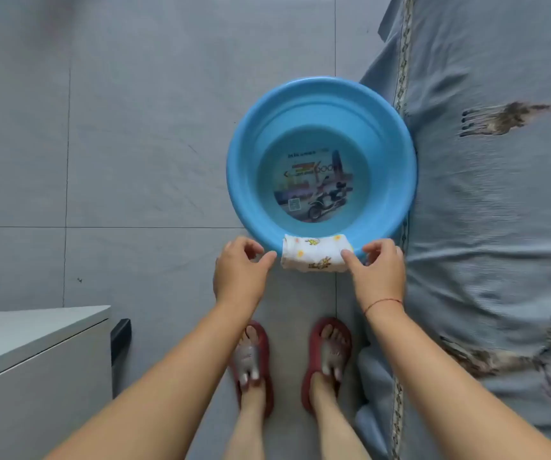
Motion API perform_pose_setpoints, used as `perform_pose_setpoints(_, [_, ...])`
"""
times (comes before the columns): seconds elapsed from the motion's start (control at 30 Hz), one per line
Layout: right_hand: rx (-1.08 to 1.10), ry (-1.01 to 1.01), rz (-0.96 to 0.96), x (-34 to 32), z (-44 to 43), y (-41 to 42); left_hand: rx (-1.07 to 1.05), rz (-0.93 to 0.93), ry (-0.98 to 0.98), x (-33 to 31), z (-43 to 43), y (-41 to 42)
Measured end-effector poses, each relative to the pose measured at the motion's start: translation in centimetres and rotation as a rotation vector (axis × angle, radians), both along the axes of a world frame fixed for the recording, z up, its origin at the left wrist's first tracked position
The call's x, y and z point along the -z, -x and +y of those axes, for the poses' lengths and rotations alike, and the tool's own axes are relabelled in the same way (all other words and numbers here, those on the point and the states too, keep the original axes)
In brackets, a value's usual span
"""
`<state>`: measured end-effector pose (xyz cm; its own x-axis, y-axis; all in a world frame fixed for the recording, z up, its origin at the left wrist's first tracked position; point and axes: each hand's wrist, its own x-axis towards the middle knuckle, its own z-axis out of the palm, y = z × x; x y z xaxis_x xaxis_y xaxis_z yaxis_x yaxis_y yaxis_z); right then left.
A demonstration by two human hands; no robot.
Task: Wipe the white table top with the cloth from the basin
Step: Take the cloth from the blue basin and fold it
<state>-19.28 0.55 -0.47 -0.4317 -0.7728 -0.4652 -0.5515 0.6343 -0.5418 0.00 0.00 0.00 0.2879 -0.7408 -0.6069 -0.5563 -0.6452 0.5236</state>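
Note:
A round blue basin point(244, 180) holding water sits on the grey tiled floor, with a printed picture on its bottom. A white cloth point(314, 255) with small yellow cartoon prints hangs folded over the basin's near rim. My left hand point(239, 272) hovers just left of the cloth, fingers curled and apart, its thumb tip close to the cloth's edge. My right hand point(378, 272) is at the cloth's right end, thumb resting on the cloth, fingers over the rim. Neither hand has closed on the cloth. A corner of the white table top point(25, 333) shows at lower left.
A bed with a grey-blue patterned cover point(493, 210) runs along the right, touching the basin. My feet in red slippers point(292, 363) stand on the floor just behind the basin. A dark object point(120, 336) sits beside the table's right side.

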Motion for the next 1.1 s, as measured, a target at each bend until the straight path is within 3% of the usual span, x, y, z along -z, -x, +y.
perform_pose_setpoints(0.1, [0.292,-0.078,-0.018,2.2,0.8,0.1,-0.292,0.181,-0.188,2.2,0.5,0.8])
perform_pose_setpoints(0.2, [0.478,-0.131,-0.313,3.7,1.5,-0.3,-0.380,0.452,-0.289,3.8,0.3,2.0])
perform_pose_setpoints(0.3, [0.470,-0.117,-0.548,4.5,1.4,-0.2,-0.387,0.552,-0.305,5.0,-0.1,2.8])
perform_pose_setpoints(0.5, [0.266,-0.275,-0.336,4.6,1.2,0.8,-0.385,0.466,-0.368,4.8,0.4,3.6])
perform_pose_setpoints(0.6, [0.254,-0.305,-0.338,3.4,0.7,0.7,-0.342,0.476,-0.382,3.3,0.2,3.6])
perform_pose_setpoints(0.73, [0.254,-0.207,-0.501,-0.1,-0.7,0.1,-0.278,0.499,-0.292,-0.2,-0.7,3.3])
perform_pose_setpoints(0.93, [0.109,0.002,-0.510,-7.9,-3.7,-1.0,-0.226,0.479,-0.040,-8.2,-3.2,1.5])
perform_pose_setpoints(1.1, [0.012,0.133,-0.636,-16.3,-6.8,-3.7,-0.203,0.506,0.177,-16.8,-5.2,-1.6])
